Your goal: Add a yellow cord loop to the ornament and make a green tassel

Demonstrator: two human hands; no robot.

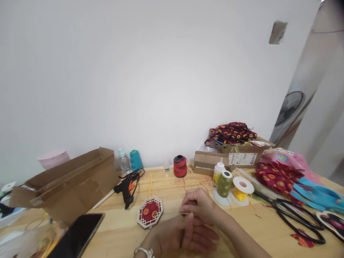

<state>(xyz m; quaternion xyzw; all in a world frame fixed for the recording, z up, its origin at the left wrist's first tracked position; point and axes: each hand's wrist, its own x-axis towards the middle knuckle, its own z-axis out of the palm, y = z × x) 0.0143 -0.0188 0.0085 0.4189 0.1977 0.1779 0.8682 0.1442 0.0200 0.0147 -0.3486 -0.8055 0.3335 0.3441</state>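
My left hand [185, 234], with a silvery bracelet at its wrist, is turned palm up above the front of the table. A dark olive strand [182, 237] runs across it under the thumb; its ends are hidden. My right hand [197, 204] is just behind, fingers bent and pinched together at the same strand beside the left index finger. Motion blurs the left fingertips. To the left lies an octagonal ornament [150, 213] with a pale lattice frame, red patterned fabric and a yellow cord [151, 184] at its top.
At left are a long cardboard box [77, 186], a phone [76, 234] and a glue gun [127, 188]. Red cord [180, 167] stands at the back. Olive thread [224, 184], yellow thread [241, 191], a glue bottle [219, 172] and black scissors [295, 215] are on the right.
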